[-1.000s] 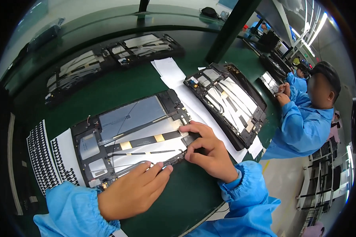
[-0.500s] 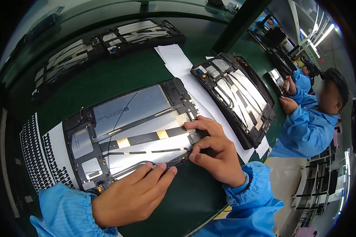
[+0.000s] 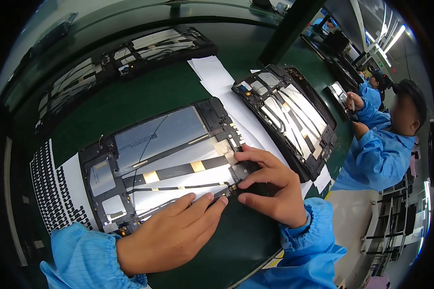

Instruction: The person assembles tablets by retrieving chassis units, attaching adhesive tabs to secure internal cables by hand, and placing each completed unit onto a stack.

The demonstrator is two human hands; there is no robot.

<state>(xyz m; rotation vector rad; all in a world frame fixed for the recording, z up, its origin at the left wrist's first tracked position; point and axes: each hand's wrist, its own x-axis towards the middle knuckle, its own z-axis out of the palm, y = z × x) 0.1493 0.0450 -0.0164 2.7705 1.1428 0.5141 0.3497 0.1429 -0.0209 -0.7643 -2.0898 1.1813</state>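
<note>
Head view: the opened tablet (image 3: 171,171) lies on the bench (image 3: 226,255); the left hand (image 3: 166,236) is at its near edge, fingers extended, thumb hidden; the right hand (image 3: 277,188), half curled, touches its right end; whether either grips I cannot tell

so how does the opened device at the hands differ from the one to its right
The near device has the left hand and right hand at its edges; the right device has no hand on it. The near device's long sides rise toward the picture's right; the right device's drop that way. Both lie opened, with black frames and silvery insides.
</note>
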